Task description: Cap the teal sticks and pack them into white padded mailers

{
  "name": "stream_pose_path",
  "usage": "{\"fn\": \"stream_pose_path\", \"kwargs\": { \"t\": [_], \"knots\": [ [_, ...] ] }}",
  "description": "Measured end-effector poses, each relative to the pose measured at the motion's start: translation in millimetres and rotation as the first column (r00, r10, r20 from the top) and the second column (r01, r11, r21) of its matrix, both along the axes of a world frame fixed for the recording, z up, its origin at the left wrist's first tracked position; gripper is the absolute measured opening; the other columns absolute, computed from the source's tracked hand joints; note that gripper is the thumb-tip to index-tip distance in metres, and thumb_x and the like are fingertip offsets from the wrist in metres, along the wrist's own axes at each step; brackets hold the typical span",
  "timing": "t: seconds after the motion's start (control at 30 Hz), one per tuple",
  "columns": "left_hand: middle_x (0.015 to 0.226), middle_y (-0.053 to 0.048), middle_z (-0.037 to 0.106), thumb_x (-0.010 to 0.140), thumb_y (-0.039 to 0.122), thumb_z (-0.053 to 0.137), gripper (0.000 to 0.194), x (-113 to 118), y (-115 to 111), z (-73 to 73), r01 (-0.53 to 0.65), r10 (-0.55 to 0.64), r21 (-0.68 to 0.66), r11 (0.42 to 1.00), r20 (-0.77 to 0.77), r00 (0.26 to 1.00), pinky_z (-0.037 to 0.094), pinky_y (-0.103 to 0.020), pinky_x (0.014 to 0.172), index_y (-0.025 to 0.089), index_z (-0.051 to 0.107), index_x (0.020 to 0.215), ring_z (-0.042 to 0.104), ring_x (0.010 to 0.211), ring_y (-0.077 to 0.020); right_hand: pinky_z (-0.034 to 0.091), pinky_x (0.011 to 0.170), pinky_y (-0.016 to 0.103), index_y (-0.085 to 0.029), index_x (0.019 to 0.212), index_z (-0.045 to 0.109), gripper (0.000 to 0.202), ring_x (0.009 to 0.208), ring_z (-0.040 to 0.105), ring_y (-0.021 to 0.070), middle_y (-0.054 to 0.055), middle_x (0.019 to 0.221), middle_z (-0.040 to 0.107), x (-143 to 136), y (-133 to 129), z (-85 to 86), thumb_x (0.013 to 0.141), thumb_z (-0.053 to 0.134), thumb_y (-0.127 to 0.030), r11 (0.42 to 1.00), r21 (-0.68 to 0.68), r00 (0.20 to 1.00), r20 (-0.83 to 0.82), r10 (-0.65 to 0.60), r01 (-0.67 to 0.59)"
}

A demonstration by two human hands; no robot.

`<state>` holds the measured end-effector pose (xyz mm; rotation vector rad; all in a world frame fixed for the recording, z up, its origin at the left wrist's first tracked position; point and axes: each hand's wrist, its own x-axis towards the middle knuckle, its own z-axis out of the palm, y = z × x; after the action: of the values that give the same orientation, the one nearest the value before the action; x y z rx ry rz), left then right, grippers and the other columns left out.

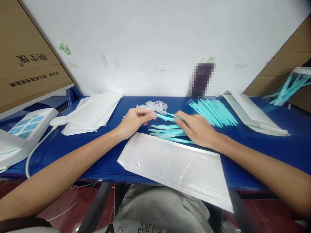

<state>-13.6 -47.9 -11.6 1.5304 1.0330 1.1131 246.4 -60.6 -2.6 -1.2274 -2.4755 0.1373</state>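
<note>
My left hand (136, 121) is closed in a pinch at the tip of a turquoise eyebrow razor (165, 117). Whether a cap sits between those fingertips is hidden. My right hand (198, 127) grips this razor by its handle, with a second thin turquoise razor (175, 116) alongside. Under and beside the right hand lie several turquoise razors with pale tips (167, 131). Just behind my left hand is a heap of small translucent caps (155, 105). A fan of turquoise razors (213, 112) lies beyond my right hand.
A white bubble mailer (175, 165) overhangs the blue table's (104, 161) front edge. White envelopes (94, 111) and a power strip (28, 124) are left; a folded white bag (255, 113) and a tub of turquoise razors (291, 85) are right. Cardboard boxes (31, 48) flank the white wall.
</note>
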Motion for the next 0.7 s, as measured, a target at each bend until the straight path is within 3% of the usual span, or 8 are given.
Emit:
{"fn": "stream_pose_path", "kwargs": {
  "t": [0.17, 0.27, 0.37, 0.47, 0.57, 0.7],
  "knots": [
    [0.070, -0.002, 0.068, 0.076, 0.038, 0.083, 0.022, 7, -9, 0.6, 0.056, -0.057, 0.020, 0.998, 0.024, 0.998, 0.042, -0.024, 0.056, 0.018, 0.080, 0.085, 0.052, 0.058, -0.0091, 0.026, 0.055, 0.030, -0.021, 0.107, 0.055, 0.034, 0.056, 0.049, 0.0162, -0.001, 0.067, 0.057, -8, -12, 1.7, 0.107, 0.028, -0.041, 0.997, 0.076, 1.000, -0.001, 0.023, -0.023],
    [0.082, -0.005, 0.074, 0.079, 0.040, 0.081, 0.026, 12, -14, 5.2, 0.072, -0.071, 0.078, 0.994, -0.011, 0.997, 0.050, -0.027, 0.066, 0.017, 0.079, 0.091, 0.063, 0.071, -0.0140, 0.027, 0.055, 0.030, -0.020, 0.112, 0.056, 0.036, 0.059, 0.053, 0.0166, 0.002, 0.075, 0.064, -13, -19, 3.7, 0.108, 0.027, -0.041, 0.993, 0.120, 1.000, -0.014, 0.026, -0.024],
    [0.093, -0.007, 0.074, 0.085, 0.045, 0.074, 0.034, 11, -13, 6.7, 0.082, -0.060, 0.172, 0.982, -0.129, 0.990, 0.052, -0.029, 0.073, 0.018, 0.077, 0.104, 0.066, 0.083, -0.0175, 0.028, 0.056, 0.030, -0.021, 0.113, 0.056, 0.035, 0.062, 0.056, 0.0169, 0.002, 0.078, 0.066, -12, -17, 5.9, 0.108, 0.028, -0.041, 0.992, 0.128, 1.000, -0.018, 0.015, -0.012],
    [0.102, -0.007, 0.070, 0.095, 0.050, 0.060, 0.045, 5, -9, 3.1, 0.030, 0.042, 0.287, 0.958, -0.240, 0.970, 0.049, -0.031, 0.078, 0.019, 0.066, 0.127, 0.063, 0.091, -0.0187, 0.027, 0.056, 0.030, -0.022, 0.108, 0.056, 0.036, 0.061, 0.053, 0.0171, 0.002, 0.077, 0.065, -4, -8, 6.7, 0.108, 0.027, -0.043, 0.994, 0.100, 0.999, 0.014, -0.048, 0.046],
    [0.110, -0.009, 0.064, 0.100, 0.048, 0.050, 0.053, -1, -10, 0.9, -0.024, 0.185, 0.454, 0.890, -0.314, 0.931, 0.047, -0.035, 0.086, 0.019, 0.050, 0.143, 0.058, 0.097, -0.0206, 0.027, 0.056, 0.031, -0.022, 0.098, 0.056, 0.041, 0.061, 0.052, 0.0176, 0.002, 0.074, 0.063, 6, 2, 5.6, 0.108, 0.024, -0.047, 0.992, 0.053, 0.992, 0.055, -0.114, 0.111],
    [0.120, -0.011, 0.059, 0.100, 0.046, 0.047, 0.052, -4, -19, 7.6, 0.098, 0.285, 0.678, 0.728, -0.430, 0.856, 0.043, -0.042, 0.097, 0.022, 0.045, 0.145, 0.054, 0.106, -0.0245, 0.030, 0.059, 0.032, -0.020, 0.097, 0.059, 0.043, 0.069, 0.058, 0.0193, 0.007, 0.085, 0.067, 4, -1, 3.2, 0.108, 0.025, -0.043, 0.996, 0.042, 0.989, 0.118, -0.088, 0.083]
  ]
}}
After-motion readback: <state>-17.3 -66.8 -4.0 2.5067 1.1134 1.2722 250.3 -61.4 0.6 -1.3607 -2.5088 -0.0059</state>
